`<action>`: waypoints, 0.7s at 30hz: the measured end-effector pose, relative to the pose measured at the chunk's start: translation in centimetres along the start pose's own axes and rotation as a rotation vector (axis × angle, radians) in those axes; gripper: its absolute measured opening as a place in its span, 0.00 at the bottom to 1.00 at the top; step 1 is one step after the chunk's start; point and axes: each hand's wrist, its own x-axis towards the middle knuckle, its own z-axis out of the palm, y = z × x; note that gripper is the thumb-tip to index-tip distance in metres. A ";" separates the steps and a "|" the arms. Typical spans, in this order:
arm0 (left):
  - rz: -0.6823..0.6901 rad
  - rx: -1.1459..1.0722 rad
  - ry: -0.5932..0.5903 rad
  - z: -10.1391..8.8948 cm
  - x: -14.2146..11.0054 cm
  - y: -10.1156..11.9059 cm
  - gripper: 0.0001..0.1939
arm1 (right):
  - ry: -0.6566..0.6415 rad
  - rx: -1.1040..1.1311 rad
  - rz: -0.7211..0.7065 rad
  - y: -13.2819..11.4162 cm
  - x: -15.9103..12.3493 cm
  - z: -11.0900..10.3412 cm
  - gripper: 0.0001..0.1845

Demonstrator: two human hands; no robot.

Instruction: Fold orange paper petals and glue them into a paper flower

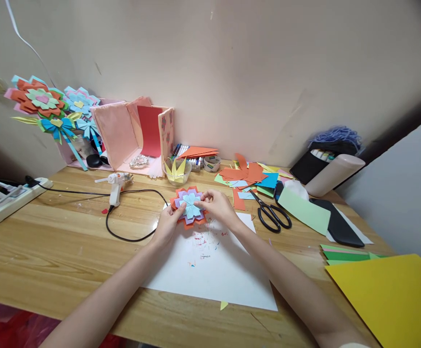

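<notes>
A layered paper flower (190,204) is held between both hands over the far part of a white sheet of paper (217,270). Its layers run from orange outside through lilac to light blue in the centre. My left hand (168,221) grips the flower's left side, thumb on the light blue layer. On its right side, my right hand (217,207) pinches it, thumb on the blue petals and fingers at the edge. Coloured marks and tiny scraps dot the white sheet. A glue gun (115,187) rests on the table to the left of the hands.
Black-handled scissors (272,212) and coloured paper scraps (244,174) lie to the right. A clear bowl (177,173) holds yellow paper leaves. Finished paper flowers (41,99) stand back left beside a pink box (114,135). A black cord (130,239) loops near my left hand. Yellow paper (387,295) lies front right.
</notes>
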 end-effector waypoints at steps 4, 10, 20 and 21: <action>0.009 0.043 0.001 -0.2 0.0 -0.1 0.21 | 0.014 -0.011 -0.026 0.0 -0.1 0.3 0.15; -0.003 0.015 0.003 -0.3 0.2 -0.2 0.20 | 0.064 0.236 0.120 0.3 0.2 0.5 0.32; -0.054 0.067 -0.130 -0.3 0.2 0.5 0.22 | -0.352 0.720 0.171 2.3 0.9 -2.1 0.16; -0.067 0.045 -0.113 -0.4 0.4 0.4 0.22 | -0.285 0.707 0.206 3.2 1.4 -3.0 0.16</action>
